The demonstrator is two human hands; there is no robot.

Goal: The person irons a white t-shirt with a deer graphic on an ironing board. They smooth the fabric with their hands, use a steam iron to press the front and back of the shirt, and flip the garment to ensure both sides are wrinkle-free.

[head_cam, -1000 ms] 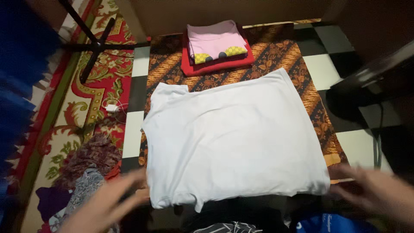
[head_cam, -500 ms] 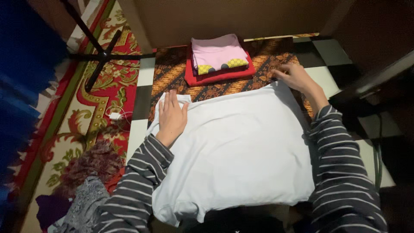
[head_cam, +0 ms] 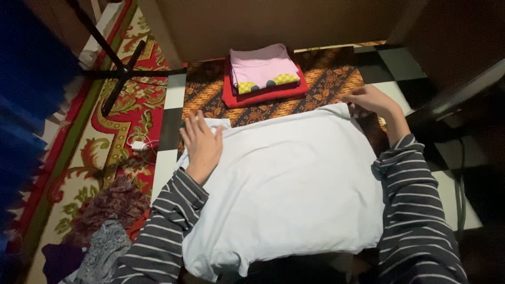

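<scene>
A white shirt (head_cam: pixel 289 179) lies spread flat on a brown patterned cloth (head_cam: pixel 321 87) on the floor. My left hand (head_cam: pixel 201 144) rests flat on the shirt's far left corner, fingers spread. My right hand (head_cam: pixel 371 100) pinches the shirt's far right corner, fingers curled on the fabric edge. Both arms wear dark sleeves with thin pale stripes. Beyond the shirt sits a folded stack: a pink garment (head_cam: pixel 260 66) on top of a red one (head_cam: pixel 263 93).
A red floral rug (head_cam: pixel 113 123) lies to the left with a black stand base (head_cam: pixel 118 66) on it. A white charger with cable (head_cam: pixel 139 145) sits at the rug's edge. A heap of loose clothes (head_cam: pixel 100 221) lies lower left. Dark furniture (head_cam: pixel 457 94) stands right.
Both hands went from the shirt's near corners to its far corners a second ago. Since half a second ago my right hand has closed on the far right corner and my left hand shifted slightly.
</scene>
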